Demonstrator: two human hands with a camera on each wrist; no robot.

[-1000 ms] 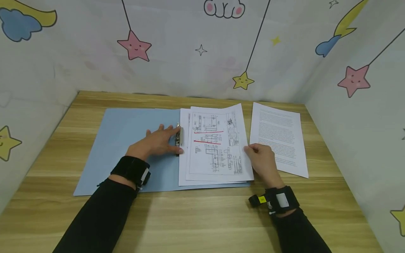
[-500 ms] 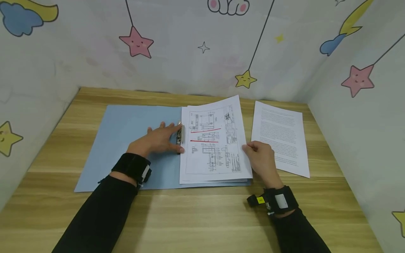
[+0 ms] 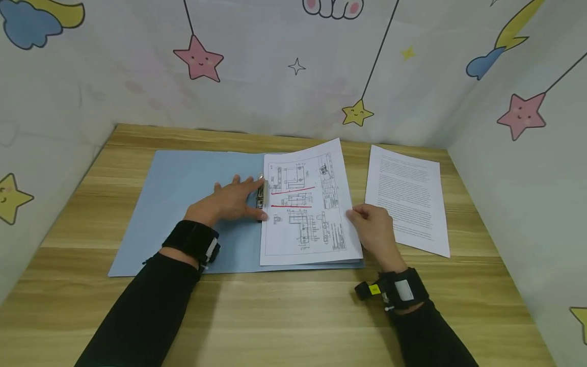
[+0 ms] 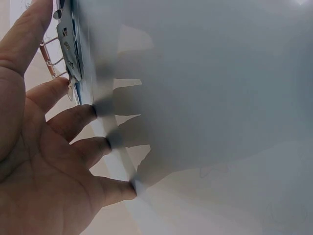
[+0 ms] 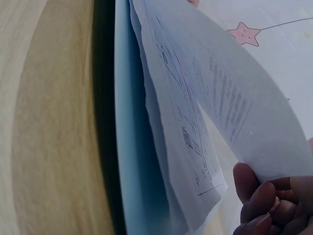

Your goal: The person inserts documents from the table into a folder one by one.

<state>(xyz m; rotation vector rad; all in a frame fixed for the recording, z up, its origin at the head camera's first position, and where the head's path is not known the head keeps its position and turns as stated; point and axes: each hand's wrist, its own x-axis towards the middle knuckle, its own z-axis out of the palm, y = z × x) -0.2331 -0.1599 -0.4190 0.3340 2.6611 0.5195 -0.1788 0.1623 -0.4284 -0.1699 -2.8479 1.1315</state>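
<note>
A blue folder (image 3: 183, 173) lies spread on the table, with a metal ring clip (image 3: 261, 196) along its middle. My left hand (image 3: 227, 201) rests beside that clip, fingers spread; its thumb and a fingertip touch the clip's two ends. In the left wrist view, thin metal prongs stick out from the clip (image 4: 67, 41). With thumb and fingers, my right hand (image 3: 373, 229) pinches the right edge of a drawing sheet (image 3: 304, 204) marked with red lines. The sheet (image 5: 274, 112) bows upward over other papers (image 5: 171, 122). Whether the prongs pass through it is hidden.
A sheet of printed text (image 3: 405, 199) lies on the wooden table (image 3: 284, 316) to the right, partly behind my right hand. A white wall cloth (image 3: 257, 102) with cartoon stars bounds the table at the back and sides.
The drawing sheet has slid left over the papers below, its left edge now close to the clip. My right hand moved slightly left with it. My left hand stayed at the clip.
</note>
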